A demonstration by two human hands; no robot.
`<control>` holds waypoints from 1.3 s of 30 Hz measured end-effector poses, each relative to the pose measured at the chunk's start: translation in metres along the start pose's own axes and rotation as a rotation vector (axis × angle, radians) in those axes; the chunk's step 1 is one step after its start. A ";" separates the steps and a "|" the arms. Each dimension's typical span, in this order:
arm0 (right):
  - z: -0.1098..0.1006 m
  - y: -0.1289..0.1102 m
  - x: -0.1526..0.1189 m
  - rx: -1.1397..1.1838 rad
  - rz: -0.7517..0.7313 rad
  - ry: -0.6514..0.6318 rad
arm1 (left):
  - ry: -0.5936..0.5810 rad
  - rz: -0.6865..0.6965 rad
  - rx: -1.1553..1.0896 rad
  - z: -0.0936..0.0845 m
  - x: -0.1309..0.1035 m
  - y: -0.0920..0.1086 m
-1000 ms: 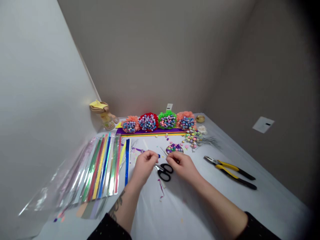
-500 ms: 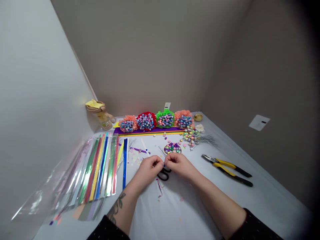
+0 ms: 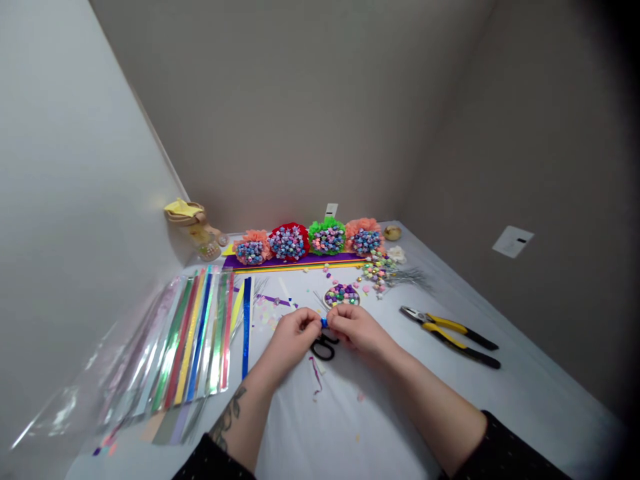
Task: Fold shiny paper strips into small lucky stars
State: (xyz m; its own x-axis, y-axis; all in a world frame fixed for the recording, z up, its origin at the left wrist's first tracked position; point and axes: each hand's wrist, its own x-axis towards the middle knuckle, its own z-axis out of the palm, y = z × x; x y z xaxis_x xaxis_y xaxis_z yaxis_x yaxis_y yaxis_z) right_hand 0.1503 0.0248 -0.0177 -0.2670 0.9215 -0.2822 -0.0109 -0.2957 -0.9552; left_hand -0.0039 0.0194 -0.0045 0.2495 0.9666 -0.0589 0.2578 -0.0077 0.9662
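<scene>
Between the pinched fingertips of my left hand (image 3: 299, 332) and my right hand (image 3: 354, 327) is a small blue paper strip (image 3: 325, 323), mostly covered by the fingers. Its exact shape is too small to tell. Just below lie scissors (image 3: 324, 348); their black handles show, while the hands hide the rest. A round dish of small folded paper stars (image 3: 342, 295) in purple, pink and green stands right behind my right hand. To the left of my left hand, a longer glittery blue strip (image 3: 246, 330) lies flat on the white cloth.
Clear sleeves of shiny coloured strips (image 3: 187, 340) cover the left side. Yellow-and-black pliers (image 3: 450, 335) lie on the right. Behind are tissue-paper flowers filled with stars (image 3: 289, 242), loose stars (image 3: 377, 270), thin wires (image 3: 415, 279) and a tipped jar (image 3: 207, 247). Purple scraps (image 3: 316, 377) lie in front.
The blue strip now shows between my fingertips, where it was almost hidden before. My fingers have shifted slightly around it. The whole view has moved a little.
</scene>
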 end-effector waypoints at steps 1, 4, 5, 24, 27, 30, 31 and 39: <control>0.000 0.000 0.000 -0.035 -0.024 0.000 | 0.014 -0.005 0.004 0.000 0.001 -0.001; 0.001 0.002 0.002 -0.186 -0.141 0.033 | 0.052 -0.024 0.017 0.000 0.003 -0.004; 0.002 0.002 0.003 -0.230 -0.168 0.046 | 0.060 -0.030 0.018 0.000 0.004 -0.004; 0.001 0.000 0.001 0.033 -0.081 -0.024 | 0.043 -0.062 -0.097 -0.001 0.000 0.004; 0.001 -0.005 -0.002 0.091 -0.059 -0.036 | -0.005 -0.091 -0.148 -0.003 0.000 0.002; 0.000 -0.006 -0.003 0.185 -0.016 -0.097 | -0.056 -0.113 -0.208 -0.005 0.000 0.001; -0.001 -0.006 -0.003 0.213 -0.005 -0.118 | -0.065 -0.116 -0.220 -0.005 0.000 0.001; 0.003 0.001 0.000 0.256 -0.025 -0.064 | 0.091 -0.037 -0.098 -0.001 0.002 0.003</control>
State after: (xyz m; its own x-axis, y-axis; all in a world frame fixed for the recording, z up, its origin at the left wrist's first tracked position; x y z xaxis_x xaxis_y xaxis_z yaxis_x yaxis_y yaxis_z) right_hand 0.1472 0.0238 -0.0184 -0.3236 0.9141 -0.2445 -0.2599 -0.3343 -0.9059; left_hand -0.0033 0.0212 -0.0011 0.1551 0.9849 -0.0765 0.1716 0.0494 0.9839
